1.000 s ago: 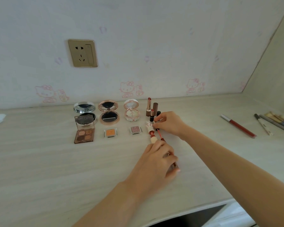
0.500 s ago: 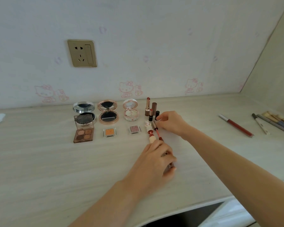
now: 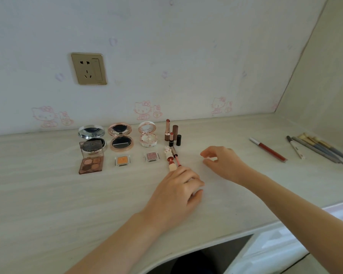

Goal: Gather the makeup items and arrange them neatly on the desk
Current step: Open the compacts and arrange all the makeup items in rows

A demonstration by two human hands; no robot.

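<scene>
- Two hands over the desk point(image 3: 48, 204): left hand point(image 3: 174, 192) knuckles-up, fingers curled down at the near end of a thin red-stemmed lip wand point(image 3: 176, 158); whether it actually pinches the stem I cannot tell, fingertips hidden.
- Right hand point(image 3: 224, 163) hovers just right of the wand, thumb and forefinger loosely curved with a gap between them, holding nothing.
- Wand lies flat beside a cream-and-red novelty lip tube point(image 3: 169, 159), both just right of the pink single eyeshadow point(image 3: 151, 156).
- Arranged so far: silver compact point(image 3: 91, 134), rose-gold compact point(image 3: 120, 138), white floral compact point(image 3: 147, 135), all open; quad eyeshadow palette point(image 3: 91, 161) and orange single eyeshadow point(image 3: 121, 161) in front.
- Upright lipsticks point(image 3: 172, 134) clustered behind the wand.
- Not yet gathered, well apart to the right: red lip pencil point(image 3: 267, 148), white pen point(image 3: 295, 148), bundle of brushes point(image 3: 321, 149).
- Handling guess: wand is light, stiff, smooth and round, so likely to roll; pinch mid-stem or at the cap end, avoid the applicator tip, which would smear.
- Upright lipsticks look tippy; keep fingers clear when nudging the wand.
- Pencils and brushes: light, rigid; grab mid-shaft, brushes maybe together.
</scene>
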